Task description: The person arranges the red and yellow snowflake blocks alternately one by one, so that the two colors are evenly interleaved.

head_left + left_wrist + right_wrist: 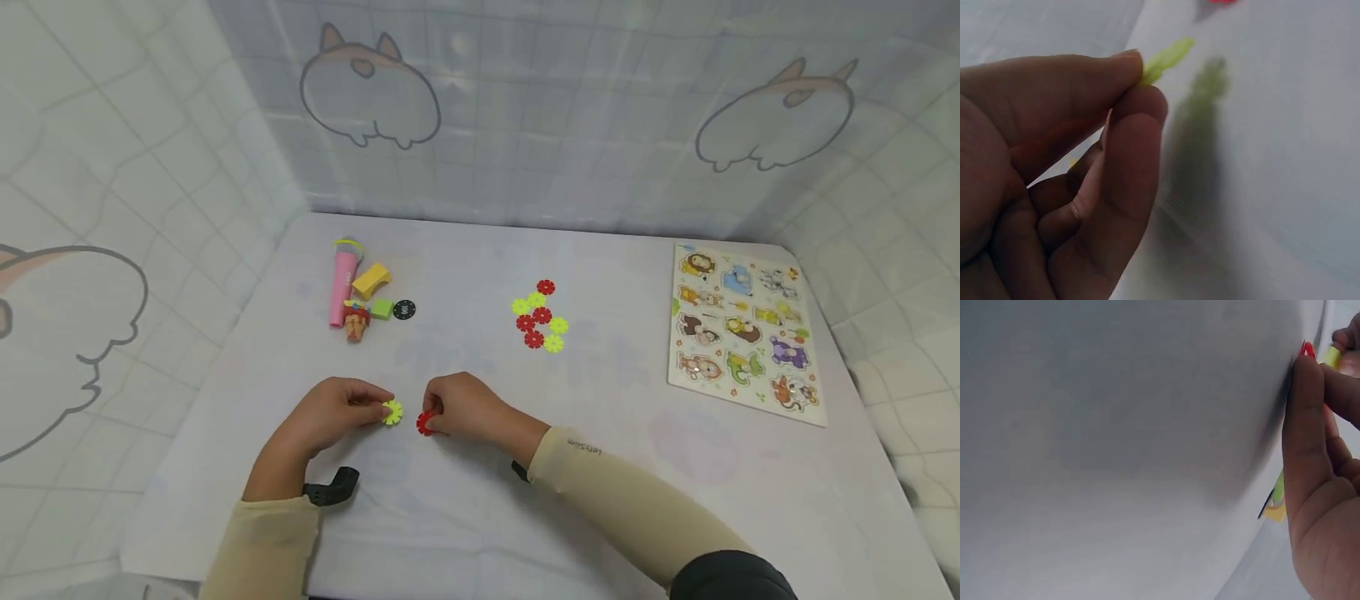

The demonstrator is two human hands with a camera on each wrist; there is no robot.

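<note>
My left hand (341, 414) pinches a yellow-green snowflake disc (392, 412) between thumb and forefinger, just above the white table (600, 433). The left wrist view shows that disc (1166, 59) edge-on at the fingertips (1138, 106). My right hand (461, 404) pinches a red snowflake disc (426, 423) a short way to the right of the yellow one. In the right wrist view only a sliver of the red disc (1307, 350) shows at the fingertips (1304, 412). The two discs are close together but apart.
A cluster of red and yellow-green discs (540, 317) lies mid-table. At the back left lie a pink toy microphone (343, 283), a yellow block (371, 280), a green block (382, 309), a black disc (403, 310) and a small figure (356, 320). An animal puzzle board (742, 333) lies right.
</note>
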